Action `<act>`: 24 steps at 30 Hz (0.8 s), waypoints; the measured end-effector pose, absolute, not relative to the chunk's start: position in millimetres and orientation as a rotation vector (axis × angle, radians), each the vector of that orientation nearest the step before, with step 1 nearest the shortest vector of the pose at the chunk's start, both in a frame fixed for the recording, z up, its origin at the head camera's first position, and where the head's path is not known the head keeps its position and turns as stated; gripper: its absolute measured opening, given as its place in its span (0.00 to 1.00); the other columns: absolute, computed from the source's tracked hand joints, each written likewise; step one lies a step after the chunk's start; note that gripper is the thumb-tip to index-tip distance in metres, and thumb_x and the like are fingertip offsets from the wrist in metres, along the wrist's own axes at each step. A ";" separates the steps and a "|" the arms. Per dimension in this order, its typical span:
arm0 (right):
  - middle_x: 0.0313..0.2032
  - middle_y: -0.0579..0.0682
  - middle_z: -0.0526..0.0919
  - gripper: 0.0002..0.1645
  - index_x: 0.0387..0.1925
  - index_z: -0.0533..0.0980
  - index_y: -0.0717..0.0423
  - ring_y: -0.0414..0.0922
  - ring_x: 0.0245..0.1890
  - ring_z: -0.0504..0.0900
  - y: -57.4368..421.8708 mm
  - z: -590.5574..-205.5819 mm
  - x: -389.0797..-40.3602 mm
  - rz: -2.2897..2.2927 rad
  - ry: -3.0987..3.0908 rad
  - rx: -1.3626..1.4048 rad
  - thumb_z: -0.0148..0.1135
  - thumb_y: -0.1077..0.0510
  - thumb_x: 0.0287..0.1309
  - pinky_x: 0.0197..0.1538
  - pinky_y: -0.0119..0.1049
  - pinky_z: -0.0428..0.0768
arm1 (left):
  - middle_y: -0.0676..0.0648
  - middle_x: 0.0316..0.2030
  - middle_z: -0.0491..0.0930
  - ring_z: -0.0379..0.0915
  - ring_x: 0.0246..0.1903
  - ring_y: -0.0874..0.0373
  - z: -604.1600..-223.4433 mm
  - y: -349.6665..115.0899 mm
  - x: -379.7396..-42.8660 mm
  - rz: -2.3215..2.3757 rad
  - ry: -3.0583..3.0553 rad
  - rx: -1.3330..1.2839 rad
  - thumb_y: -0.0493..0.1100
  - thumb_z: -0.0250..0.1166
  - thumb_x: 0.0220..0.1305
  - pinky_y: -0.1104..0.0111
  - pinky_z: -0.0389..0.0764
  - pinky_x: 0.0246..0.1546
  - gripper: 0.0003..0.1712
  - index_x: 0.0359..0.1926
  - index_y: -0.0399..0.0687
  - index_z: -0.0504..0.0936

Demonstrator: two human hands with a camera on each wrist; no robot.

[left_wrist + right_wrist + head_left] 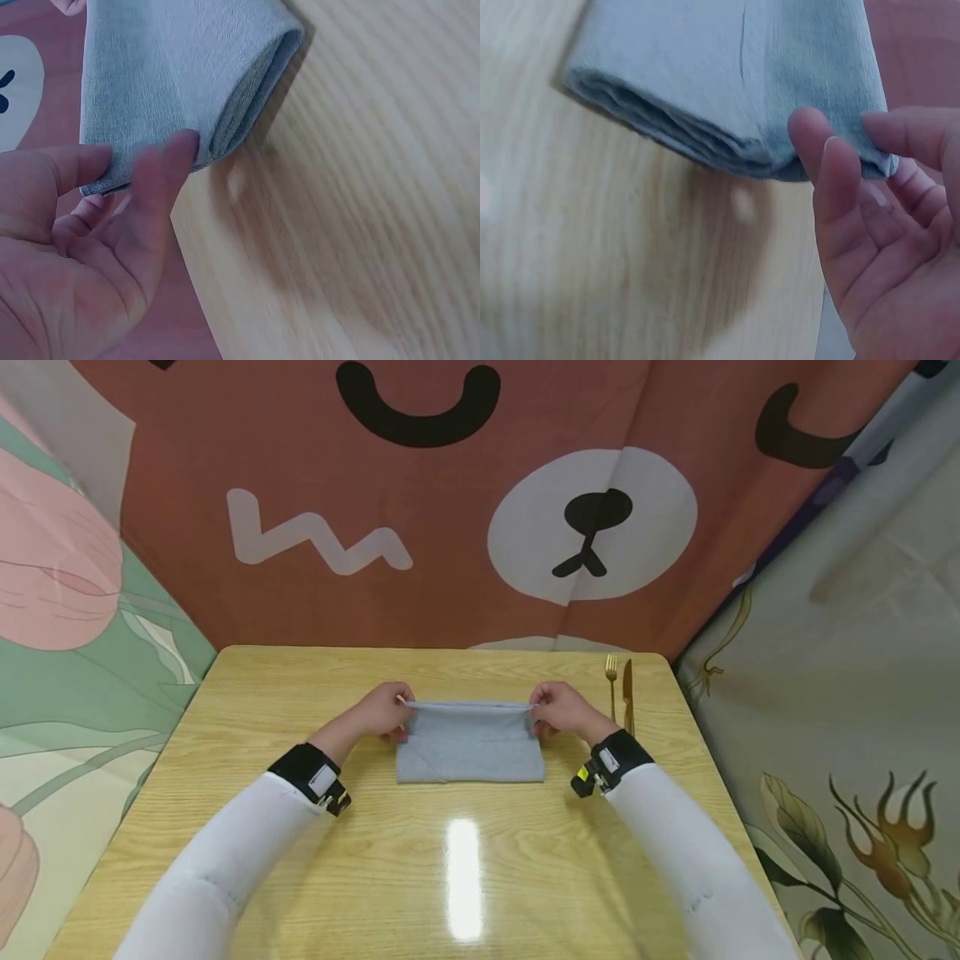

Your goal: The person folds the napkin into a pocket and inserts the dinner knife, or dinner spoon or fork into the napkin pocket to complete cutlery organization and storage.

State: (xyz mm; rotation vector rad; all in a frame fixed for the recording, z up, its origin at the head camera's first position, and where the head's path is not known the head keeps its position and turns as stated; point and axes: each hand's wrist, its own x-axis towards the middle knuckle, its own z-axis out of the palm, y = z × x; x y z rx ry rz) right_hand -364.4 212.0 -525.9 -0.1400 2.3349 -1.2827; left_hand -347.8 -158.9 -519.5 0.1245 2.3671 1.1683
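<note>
A grey-blue cloth (468,756), folded into a flat rectangle of several layers, lies across the table in front of me. My left hand (386,710) pinches its far left corner between thumb and fingers. At the far right corner, my right hand (558,706) pinches the cloth the same way. The far edge is drawn straight between both hands. In the left wrist view the thumb lies on the cloth (157,67) with the other fingers around its edge. The right wrist view shows the stacked layers at the side of the cloth (682,82).
A gold fork (611,670) and a gold knife (627,689) lie side by side at the far right of the wooden table (375,877), just beyond my right wrist. A brown curtain (442,602) with a bear's face hangs behind the table's far edge.
</note>
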 end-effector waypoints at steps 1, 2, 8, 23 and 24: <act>0.37 0.59 0.85 0.07 0.44 0.73 0.57 0.51 0.32 0.90 211.6 -525.9 -362.1 -1.298 2.324 -0.136 0.61 0.59 0.70 0.36 0.52 0.87 | 0.36 0.37 0.81 0.87 0.26 0.46 -519.6 -159.1 -345.9 1.175 2.361 0.124 0.43 0.60 0.74 0.62 0.82 0.22 0.10 0.50 0.43 0.73; 0.38 0.60 0.85 0.07 0.44 0.72 0.57 0.52 0.32 0.90 211.2 -526.0 -359.7 -1.315 2.314 -0.132 0.60 0.59 0.71 0.36 0.52 0.87 | 0.36 0.37 0.81 0.87 0.27 0.46 -519.9 -159.5 -344.2 1.178 2.359 0.127 0.43 0.60 0.74 0.61 0.83 0.23 0.10 0.50 0.43 0.72; 0.44 0.62 0.79 0.06 0.46 0.69 0.57 0.55 0.38 0.90 211.4 -526.2 -344.0 -1.334 2.318 -0.181 0.56 0.60 0.74 0.37 0.52 0.86 | 0.38 0.35 0.79 0.84 0.29 0.45 -524.6 -161.5 -333.7 1.242 2.349 0.139 0.41 0.59 0.74 0.56 0.84 0.27 0.08 0.48 0.43 0.73; 0.49 0.58 0.77 0.06 0.42 0.68 0.56 0.51 0.44 0.81 219.5 -531.3 -313.6 -1.265 2.393 -0.406 0.57 0.59 0.75 0.40 0.45 0.83 | 0.38 0.55 0.81 0.78 0.49 0.48 -537.5 -168.1 -304.9 1.227 2.509 0.395 0.40 0.64 0.71 0.65 0.79 0.31 0.04 0.38 0.48 0.77; 0.50 0.58 0.78 0.07 0.41 0.69 0.56 0.52 0.45 0.80 220.4 -532.5 -312.3 -1.254 2.409 -0.433 0.58 0.59 0.74 0.39 0.42 0.81 | 0.38 0.57 0.80 0.78 0.48 0.46 -538.8 -168.6 -302.6 1.237 2.500 0.395 0.40 0.64 0.71 0.64 0.79 0.29 0.04 0.38 0.48 0.77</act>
